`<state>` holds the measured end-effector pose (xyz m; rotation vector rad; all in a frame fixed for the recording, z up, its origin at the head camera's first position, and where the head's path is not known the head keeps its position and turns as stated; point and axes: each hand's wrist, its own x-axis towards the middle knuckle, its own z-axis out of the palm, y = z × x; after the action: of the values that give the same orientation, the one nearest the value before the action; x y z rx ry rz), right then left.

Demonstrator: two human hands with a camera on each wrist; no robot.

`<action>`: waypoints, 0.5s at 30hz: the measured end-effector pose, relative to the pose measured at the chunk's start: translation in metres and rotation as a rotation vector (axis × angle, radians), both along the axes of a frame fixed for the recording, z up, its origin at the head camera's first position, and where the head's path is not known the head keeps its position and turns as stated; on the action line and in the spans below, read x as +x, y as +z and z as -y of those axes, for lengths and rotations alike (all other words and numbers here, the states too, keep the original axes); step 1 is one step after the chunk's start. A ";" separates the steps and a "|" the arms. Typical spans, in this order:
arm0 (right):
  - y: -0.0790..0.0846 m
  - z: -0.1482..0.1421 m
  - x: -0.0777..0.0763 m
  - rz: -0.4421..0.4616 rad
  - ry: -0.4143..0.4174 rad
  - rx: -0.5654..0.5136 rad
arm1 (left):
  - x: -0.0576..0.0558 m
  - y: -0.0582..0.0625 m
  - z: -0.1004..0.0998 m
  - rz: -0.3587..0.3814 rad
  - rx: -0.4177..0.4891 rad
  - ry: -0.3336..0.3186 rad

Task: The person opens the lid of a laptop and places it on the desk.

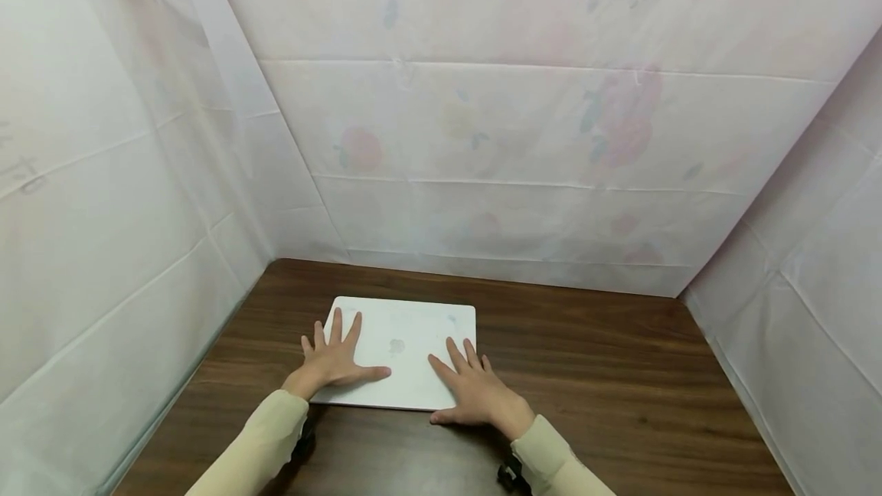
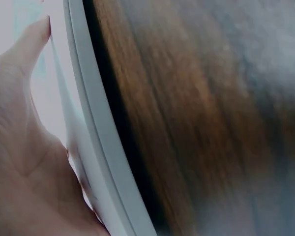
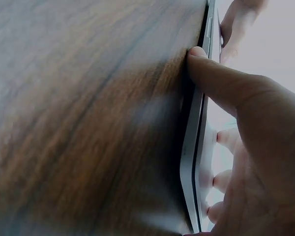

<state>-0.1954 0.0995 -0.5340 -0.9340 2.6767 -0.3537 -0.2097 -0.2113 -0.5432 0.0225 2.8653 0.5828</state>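
Observation:
A closed silver laptop (image 1: 413,320) with an apple logo on its lid lies flat on the wooden table. My left hand (image 1: 336,360) rests on the lid's left part, fingers spread and straight, thumb pointing toward the logo. On the lid's front right corner lies my right hand (image 1: 477,395), its fingers spread and its thumb at the front edge. In the left wrist view the left hand (image 2: 19,147) is over the lid beside the laptop's front edge (image 2: 101,137). The right wrist view shows the right thumb (image 3: 221,81) reaching across the edge, with the fingertips on the lid.
Dark brown wood of the table (image 1: 606,389) surrounds the laptop. White cloth with faded fruit prints hangs behind the table (image 1: 496,144) and along its left and right sides. A dark strap or device (image 1: 511,474) sits under the right sleeve.

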 end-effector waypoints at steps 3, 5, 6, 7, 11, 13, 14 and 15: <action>-0.001 -0.002 -0.001 0.011 0.000 -0.003 | 0.000 -0.001 -0.002 -0.003 0.000 0.003; -0.002 -0.003 -0.001 0.011 0.003 -0.001 | 0.000 -0.002 -0.003 -0.007 0.002 0.004; -0.002 -0.004 -0.002 0.012 0.003 0.000 | 0.000 -0.002 -0.004 -0.005 0.005 0.004; -0.002 -0.005 -0.002 0.015 0.002 -0.002 | 0.000 -0.002 -0.004 -0.008 0.008 0.004; -0.003 -0.008 -0.003 0.035 0.002 -0.011 | -0.001 -0.004 -0.006 -0.023 0.008 0.004; -0.002 -0.010 -0.004 0.047 0.004 -0.017 | -0.001 -0.004 -0.008 -0.032 0.002 0.002; -0.002 -0.011 -0.005 0.050 0.004 -0.019 | -0.002 -0.004 -0.009 -0.037 -0.001 0.001; -0.002 -0.013 -0.006 0.052 0.003 -0.020 | -0.002 -0.003 -0.010 -0.044 0.001 -0.002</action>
<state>-0.2011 0.1120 -0.5362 -0.9217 2.6293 -0.3992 -0.2120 -0.2009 -0.5460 0.0388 2.9070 0.5911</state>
